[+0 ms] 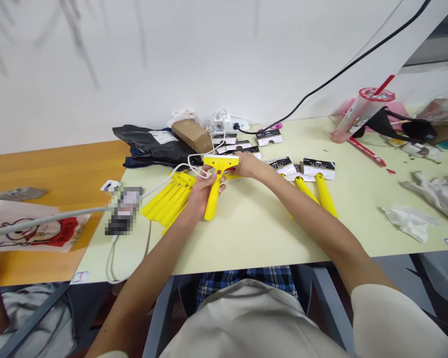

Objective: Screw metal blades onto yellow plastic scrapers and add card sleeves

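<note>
A yellow scraper [212, 195] with a wide flat head is gripped in my left hand [200, 193], its handle pointing down toward me. My right hand [248, 165] is at the right end of the scraper's head, fingers curled. A small bit of red shows by those fingers, but what they hold is mostly hidden. Left of my left hand, several yellow scrapers [171, 199] lie side by side on the table. Beyond my right forearm are yellow scrapers [325, 199] with black-and-white cards [319, 168] at their heads.
Behind my hands lie a black plastic bag [153, 149], a brown box [192, 135], more cards [269, 136] and a power strip with plugs [229, 122]. A white cable crosses near a blurred-out phone-like object [124, 211]. A tall cup [360, 114] and crumpled plastic [410, 221] are at right.
</note>
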A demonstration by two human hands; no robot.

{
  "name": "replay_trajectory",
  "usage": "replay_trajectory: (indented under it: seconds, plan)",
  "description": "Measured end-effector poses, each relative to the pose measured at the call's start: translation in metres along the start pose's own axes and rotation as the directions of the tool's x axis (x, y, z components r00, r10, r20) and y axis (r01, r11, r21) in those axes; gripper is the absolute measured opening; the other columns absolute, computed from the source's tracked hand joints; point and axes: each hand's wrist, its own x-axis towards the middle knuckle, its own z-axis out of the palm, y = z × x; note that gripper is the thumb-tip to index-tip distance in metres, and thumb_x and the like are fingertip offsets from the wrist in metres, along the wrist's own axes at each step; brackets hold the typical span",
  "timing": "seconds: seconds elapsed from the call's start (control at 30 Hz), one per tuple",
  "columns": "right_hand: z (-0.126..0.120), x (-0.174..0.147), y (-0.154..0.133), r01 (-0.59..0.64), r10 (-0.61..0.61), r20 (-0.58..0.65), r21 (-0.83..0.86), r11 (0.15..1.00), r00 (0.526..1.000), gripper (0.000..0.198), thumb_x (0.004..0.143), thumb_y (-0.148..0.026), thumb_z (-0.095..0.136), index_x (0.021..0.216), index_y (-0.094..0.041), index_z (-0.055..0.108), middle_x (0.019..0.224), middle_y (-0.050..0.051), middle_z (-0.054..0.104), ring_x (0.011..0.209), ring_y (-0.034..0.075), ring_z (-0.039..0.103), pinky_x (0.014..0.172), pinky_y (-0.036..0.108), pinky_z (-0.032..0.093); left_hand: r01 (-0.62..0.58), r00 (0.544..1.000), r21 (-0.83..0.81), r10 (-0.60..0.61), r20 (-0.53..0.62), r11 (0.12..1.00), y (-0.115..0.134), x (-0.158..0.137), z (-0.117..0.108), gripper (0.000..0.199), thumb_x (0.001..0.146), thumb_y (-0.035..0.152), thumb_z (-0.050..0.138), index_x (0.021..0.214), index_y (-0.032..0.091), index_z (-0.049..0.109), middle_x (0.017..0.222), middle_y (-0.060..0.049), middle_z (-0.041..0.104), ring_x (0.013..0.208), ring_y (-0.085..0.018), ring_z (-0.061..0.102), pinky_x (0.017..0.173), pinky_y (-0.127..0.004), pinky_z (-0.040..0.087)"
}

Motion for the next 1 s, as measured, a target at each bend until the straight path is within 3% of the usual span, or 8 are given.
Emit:
replay_trajectory:
  seconds: [0.27,0.53,0.8,1.0]
  plan:
    - [-0.004,0.002,0.015,0.14,-0.139,-0.012,0.061,0.988,0.99,0.034,0.097,-0.024,0.073,0.129,-0.014,0.073,0.122,0.015,0.079,0.09,0.024,0.075,0.062,0.027,0.043,-0.011,1.0,-0.012,0.011,0.005,1.0,0.001,0.001,-0.002,0.038,0.081,0.013,0.085,0.107,0.025,0.062,0.103,-0.002,0.064,0.081,-0.012,0.066,0.063,-0.022,0.048]
    - [-0.009,-0.004,0.012,0.11,-0.116,0.059,0.095,0.989,0.992,0.04,0.089,-0.025,0.082,0.126,-0.014,0.073,0.124,0.014,0.079,0.09,0.022,0.074,0.064,0.025,0.045,0.002,1.0,-0.017,-0.002,0.007,1.0,0.0,0.0,0.0,0.04,0.08,0.012,0.086,0.107,0.026,0.061,0.103,-0.002,0.064,0.081,-0.013,0.066,0.063,-0.022,0.048]
    - [-0.005,-0.001,0.012,0.11,-0.114,0.057,0.075,0.991,0.992,0.041,0.091,-0.033,0.08,0.129,-0.017,0.073,0.119,0.012,0.08,0.086,0.023,0.074,0.06,0.027,0.043,-0.003,1.0,-0.004,0.003,0.022,1.0,-0.001,0.0,-0.001,0.039,0.08,0.013,0.087,0.107,0.026,0.062,0.104,-0.002,0.064,0.08,-0.012,0.066,0.062,-0.022,0.049]
    - [-0.002,0.001,0.011,0.101,-0.1,0.042,-0.025,0.995,0.994,0.035,0.099,-0.03,0.073,0.132,-0.019,0.073,0.129,0.014,0.077,0.1,0.027,0.076,0.068,0.028,0.046,0.01,1.0,0.037,-0.01,0.012,0.999,-0.002,0.0,0.001,0.041,0.079,0.015,0.088,0.109,0.027,0.062,0.105,-0.002,0.064,0.079,-0.012,0.064,0.062,-0.022,0.048]
